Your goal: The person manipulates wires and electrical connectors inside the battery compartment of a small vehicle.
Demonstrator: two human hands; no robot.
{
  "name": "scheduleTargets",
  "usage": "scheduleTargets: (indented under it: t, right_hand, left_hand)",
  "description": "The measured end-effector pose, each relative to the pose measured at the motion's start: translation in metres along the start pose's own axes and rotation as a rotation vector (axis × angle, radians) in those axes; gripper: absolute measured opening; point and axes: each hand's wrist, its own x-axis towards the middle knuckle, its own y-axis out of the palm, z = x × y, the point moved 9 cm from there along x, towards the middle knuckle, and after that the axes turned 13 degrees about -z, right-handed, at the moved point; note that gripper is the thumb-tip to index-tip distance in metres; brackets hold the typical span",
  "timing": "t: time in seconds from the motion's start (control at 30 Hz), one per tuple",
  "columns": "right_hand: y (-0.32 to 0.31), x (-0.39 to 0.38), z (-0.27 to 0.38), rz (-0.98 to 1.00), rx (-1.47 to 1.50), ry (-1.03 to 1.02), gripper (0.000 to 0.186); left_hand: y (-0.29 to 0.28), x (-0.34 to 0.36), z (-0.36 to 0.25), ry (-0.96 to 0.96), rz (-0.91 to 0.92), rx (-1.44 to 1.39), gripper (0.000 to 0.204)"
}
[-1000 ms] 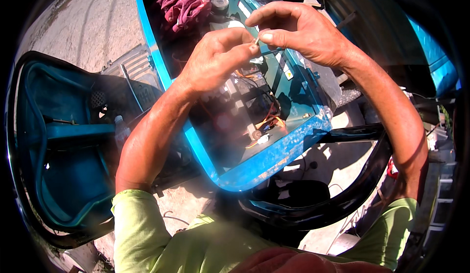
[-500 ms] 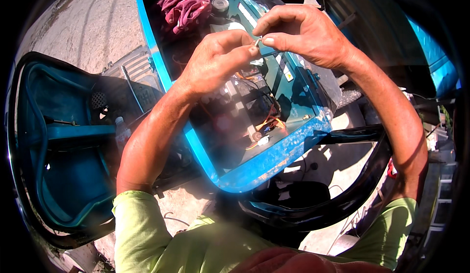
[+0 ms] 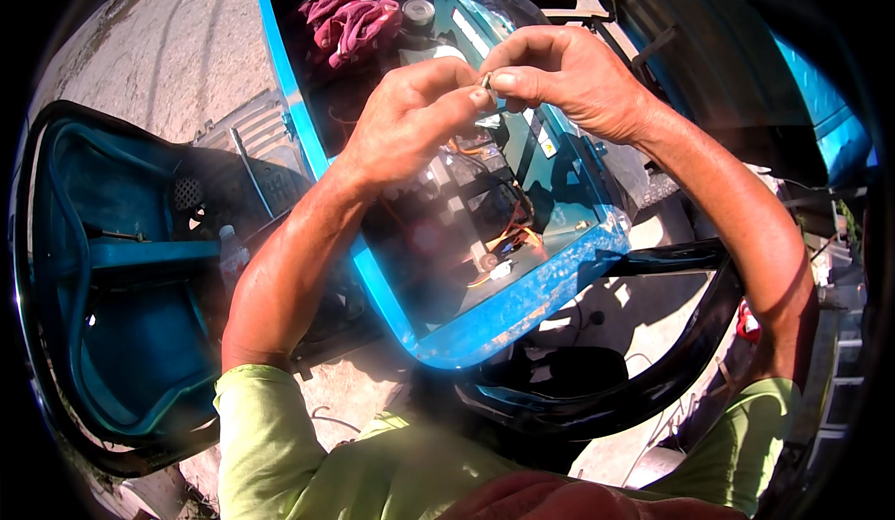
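Over the blue open box, my left hand point(image 3: 406, 117) pinches a small slim metal piece point(image 3: 486, 81) between thumb and forefinger. It looks like a short bolt, but it is too small to tell for sure. My right hand point(image 3: 576, 82) meets it from the other side, thumb and forefinger closed around its upper end. The fingertips of both hands nearly touch and hide most of the piece. Below them, inside the blue box point(image 3: 485, 326), are orange wires point(image 3: 515, 237) and dark, dusty parts.
A crumpled maroon cloth point(image 3: 356, 27) and a round grey can point(image 3: 418, 13) lie at the box's far end. To the left sits an upturned blue lid-like shell point(image 3: 130, 251) with a plastic bottle point(image 3: 229, 245) beside it. A black curved bar point(image 3: 653, 399) crosses nearer to me.
My right hand has come down slightly, and its thumb and forefinger have closed in on the metal piece. The left hand has barely moved.
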Motion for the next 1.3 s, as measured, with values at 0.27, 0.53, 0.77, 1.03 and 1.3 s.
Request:
scheduleTargets:
  t: [0.27, 0.53, 0.77, 1.03, 1.3]
  right_hand:
    - [0.000, 0.000, 0.004, -0.089, -0.111, -0.148, 0.025]
    - [-0.003, -0.002, 0.009, -0.066, -0.073, -0.057, 0.028]
    - [0.000, -0.001, -0.006, -0.077, -0.046, 0.009, 0.028]
    - [0.001, -0.002, -0.006, -0.076, -0.037, -0.012, 0.024]
    - [-0.002, 0.003, 0.006, -0.006, -0.033, -0.047, 0.027]
  left_hand:
    - [0.003, 0.004, 0.004, 0.010, 0.015, -0.064, 0.026]
    - [-0.004, 0.004, -0.007, 0.080, -0.063, 0.101, 0.028]
    - [-0.003, 0.003, -0.006, 0.112, -0.078, 0.181, 0.021]
    - [-0.002, 0.002, -0.008, 0.104, -0.071, 0.148, 0.020]
    - [-0.003, 0.003, -0.004, 0.057, -0.060, 0.015, 0.020]
